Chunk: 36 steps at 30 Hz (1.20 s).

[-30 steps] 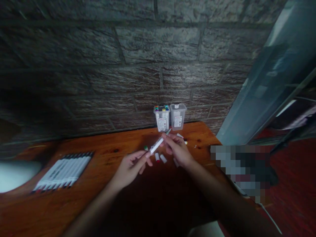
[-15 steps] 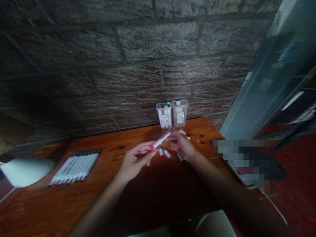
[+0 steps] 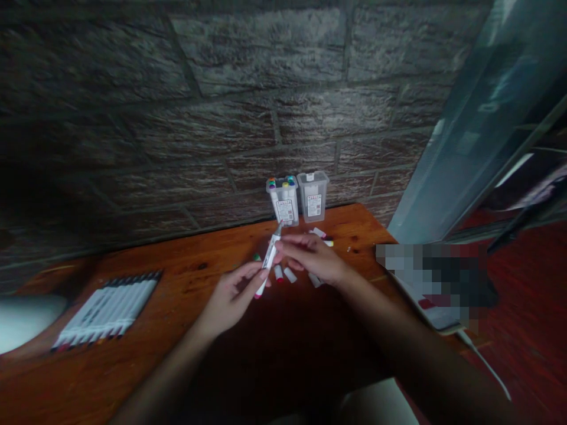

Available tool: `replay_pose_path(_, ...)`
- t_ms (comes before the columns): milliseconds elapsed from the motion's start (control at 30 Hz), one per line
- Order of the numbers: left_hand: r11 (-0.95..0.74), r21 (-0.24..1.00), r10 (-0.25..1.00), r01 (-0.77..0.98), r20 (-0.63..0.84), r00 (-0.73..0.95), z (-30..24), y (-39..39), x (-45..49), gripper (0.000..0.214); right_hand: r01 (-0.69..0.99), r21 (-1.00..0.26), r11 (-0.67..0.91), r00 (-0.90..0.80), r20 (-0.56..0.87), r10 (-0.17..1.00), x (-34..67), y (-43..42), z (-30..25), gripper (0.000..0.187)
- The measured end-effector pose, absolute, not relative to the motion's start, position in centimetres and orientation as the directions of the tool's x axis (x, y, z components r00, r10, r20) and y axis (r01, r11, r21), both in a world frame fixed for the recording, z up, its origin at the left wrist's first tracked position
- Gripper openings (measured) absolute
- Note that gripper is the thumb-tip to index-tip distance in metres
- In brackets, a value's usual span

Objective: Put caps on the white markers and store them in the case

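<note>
Over wooden tabletop (image 3: 190, 251), in front of clear marker container (image 3: 284, 211), uncapped pink-ended marker (image 3: 268, 260) is pinched nr base by L hand (image 3: 233, 293); higher up it's touched by R hand (image 3: 318, 258), grip can't be told.

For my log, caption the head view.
Left hand holds an uncapped, slender white marker, right hand alongside, before two translucent plastic tubs.

Left hand (image 3: 231, 296) curled near right hand (image 3: 319, 258)

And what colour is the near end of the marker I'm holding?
The marker has a pink near end, best seen in the head view.
</note>
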<state>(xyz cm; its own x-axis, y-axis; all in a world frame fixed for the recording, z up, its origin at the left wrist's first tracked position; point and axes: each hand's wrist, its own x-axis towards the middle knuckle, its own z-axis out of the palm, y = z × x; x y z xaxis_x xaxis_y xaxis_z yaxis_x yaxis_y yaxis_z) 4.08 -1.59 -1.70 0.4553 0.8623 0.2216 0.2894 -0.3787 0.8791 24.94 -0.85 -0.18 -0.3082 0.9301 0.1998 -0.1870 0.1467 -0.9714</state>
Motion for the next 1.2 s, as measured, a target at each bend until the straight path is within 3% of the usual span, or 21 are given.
replay_pose_path(100,-0.368,0.877,0.881,0.31,0.222,0.418,-1.6,-1.4,4.0,0.024,0.046,-0.978,0.202,-0.055,0.199,0.978,27.2,0.3,-0.6,0.026)
replay_pose_path(200,-0.349,0.89,0.897,0.294,0.227,0.379,-1.5,-1.0,3.9,0.025,0.451,-0.867,0.211,0.185,0.322,0.929,29.3,1.0,-1.1,0.018)
replay_pose_path(300,-0.337,0.906,0.907,0.257,0.24,0.346,-1.4,-0.7,4.0,0.025,0.63,-0.741,0.231,0.136,0.399,0.907,29.9,0.8,-1.2,0.015)
replay_pose_path(467,-0.322,0.919,0.916,0.226,0.242,0.321,-1.3,-0.9,4.3,0.024,0.553,-0.725,0.41,-0.155,0.394,0.906,28.5,0.1,-1.2,0.012)
replay_pose_path(667,-0.309,0.935,0.909,0.176,0.235,0.344,-1.1,-1.4,4.6,0.021,0.462,-0.755,0.465,-0.225,0.408,0.885,28.1,0.3,-1.9,0.017)
replay_pose_path(833,-0.311,0.936,0.901,0.166,0.235,0.365,-1.1,-1.5,4.7,0.022,0.269,-0.857,0.439,-0.039,0.446,0.894,27.8,0.0,-0.7,0.003)
replay_pose_path(1000,-0.333,0.93,0.891,0.155,0.257,0.375,-1.3,-1.4,4.5,0.025,-0.14,-0.929,0.343,0.257,0.301,0.918,28.0,-0.5,1.5,0.021)
replay_pose_path(1200,-0.331,0.919,0.886,0.214,0.225,0.405,-1.5,-1.5,4.7,0.026,-0.262,-0.904,0.337,0.265,0.269,0.926,27.7,-0.8,2.0,0.027)
